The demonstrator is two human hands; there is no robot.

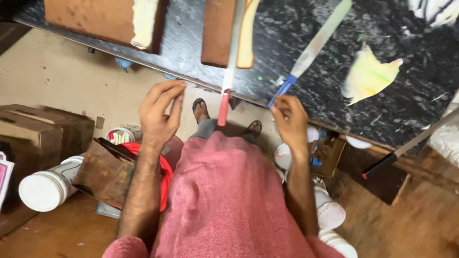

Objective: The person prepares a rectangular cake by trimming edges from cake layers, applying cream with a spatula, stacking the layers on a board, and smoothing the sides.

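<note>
Brown cardboard boxes (pixel 43 129) stand left, beside a white tub (pixel 48 186).

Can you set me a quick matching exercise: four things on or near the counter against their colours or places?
Things:
1. Knife by right hand
2. Middle knife
3. Knife at far right
4. Tub on the floor, left

Descriptions:
A. Red handle, blade lying on a cake slab
B. White, lying on its side
C. Blue handle
D. Black handle with a red tip, sticking out over the counter edge

Pairs: 1-C, 2-A, 3-D, 4-B
</note>
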